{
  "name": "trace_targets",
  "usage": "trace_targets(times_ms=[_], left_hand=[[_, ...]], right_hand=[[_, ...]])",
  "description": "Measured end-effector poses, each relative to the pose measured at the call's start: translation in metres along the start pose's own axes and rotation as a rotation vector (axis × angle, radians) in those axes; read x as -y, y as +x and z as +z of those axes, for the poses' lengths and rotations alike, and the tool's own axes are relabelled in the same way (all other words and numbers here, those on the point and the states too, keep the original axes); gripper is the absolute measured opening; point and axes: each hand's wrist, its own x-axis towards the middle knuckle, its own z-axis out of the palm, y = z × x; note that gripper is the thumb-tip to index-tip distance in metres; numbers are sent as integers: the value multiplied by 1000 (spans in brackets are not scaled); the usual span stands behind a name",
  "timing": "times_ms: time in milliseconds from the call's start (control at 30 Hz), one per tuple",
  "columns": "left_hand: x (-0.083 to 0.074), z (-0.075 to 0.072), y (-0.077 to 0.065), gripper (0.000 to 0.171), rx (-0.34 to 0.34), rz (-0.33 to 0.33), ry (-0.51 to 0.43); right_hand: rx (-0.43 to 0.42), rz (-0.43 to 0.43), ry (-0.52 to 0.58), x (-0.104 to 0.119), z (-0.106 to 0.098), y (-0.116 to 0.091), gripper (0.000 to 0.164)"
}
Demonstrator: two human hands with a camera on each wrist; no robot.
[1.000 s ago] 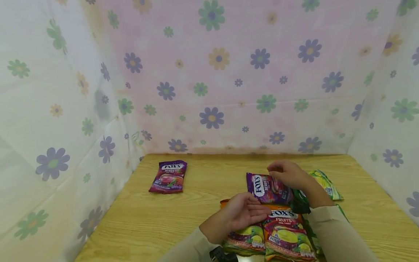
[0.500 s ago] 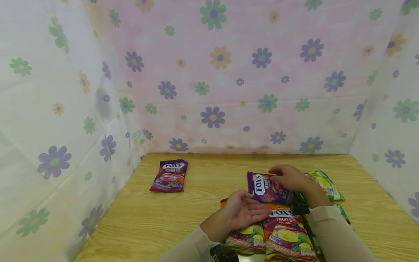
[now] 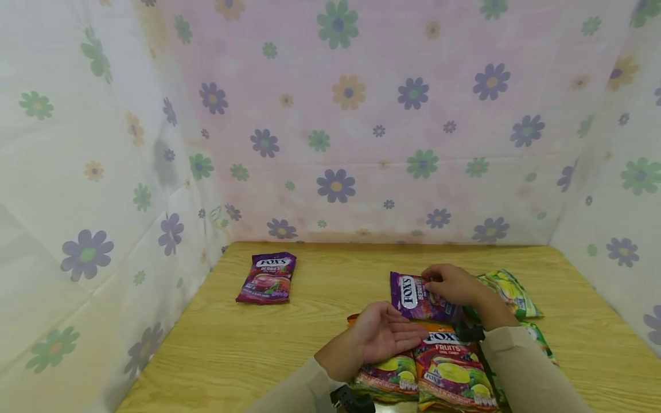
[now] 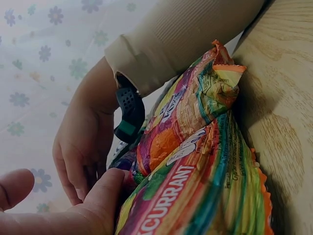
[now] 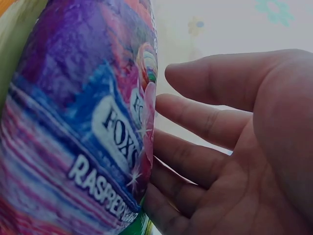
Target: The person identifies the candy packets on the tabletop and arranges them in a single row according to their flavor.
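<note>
My left hand (image 3: 384, 338) lies palm up, fingers extended, over two orange candy bags: a left bag (image 3: 392, 384) that it partly hides and a Fox's Fruits bag (image 3: 451, 373). Just beyond, a purple Fox's Berries bag (image 3: 408, 298) lies turned sideways, its lettering running upward. My right hand (image 3: 457, 285) reaches over the right half of that purple bag. In the right wrist view its loosely bent fingers (image 5: 195, 117) have their tips right at the bag's printed surface, and the thumb stands apart from it. Neither hand grips anything.
Another purple Berries bag (image 3: 267, 281) lies by itself on the left of the wooden table (image 3: 248, 355). A yellow-green bag (image 3: 511, 292) and a green bag (image 3: 539, 341) lie at the right, partly behind my right arm. Flowered cloth (image 3: 382, 149) encloses the back and sides.
My right hand has come down slightly over the sideways purple bag, its fingertips now lower on it. My left hand and the bags stay nearly as they were.
</note>
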Motion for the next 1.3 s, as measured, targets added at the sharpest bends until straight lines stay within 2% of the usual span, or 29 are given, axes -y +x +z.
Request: trace_targets(times_ms=[167, 800, 1167, 1300], left_hand=[[0, -2, 1, 69, -11, 3, 16], [1, 0, 1, 71, 14, -6, 71], [3, 3, -2, 67, -3, 55, 57], [3, 3, -1, 72, -7, 65, 44]], right_hand=[[-17, -12, -17, -1, 2, 2, 36], [-84, -39, -105, 6, -2, -2, 34], [-117, -57, -91, 6, -7, -3, 33], [-120, -46, -79, 8, -10, -4, 32]])
